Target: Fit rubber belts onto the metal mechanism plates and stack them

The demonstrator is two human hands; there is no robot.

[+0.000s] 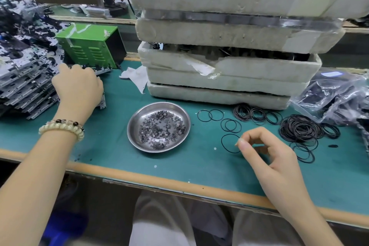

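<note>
The left hand (77, 88) lies over a mechanism plate (102, 102), its fingers curled down over the far edge and mostly hidden. The stack of plates (24, 86) sits just left of those fingers. The plate looks like thin stamped metal: stiff, light and sharp-edged, best held by its long sides, away from the fitted parts. Well to the right of those fingers stands a steel dish (132, 126) of small rings. Further right, the right hand (273, 158) has its thumb and forefinger pressed together, seemingly pinching the right edge of one rubber belt (221, 144) that lies flat on the counter (179, 168). The belt is thin, limp and stretchy, so it is easiest nipped anywhere on its loop. A pile of belts (299, 129) lies beyond the fingertips. No writing is legible.
</note>
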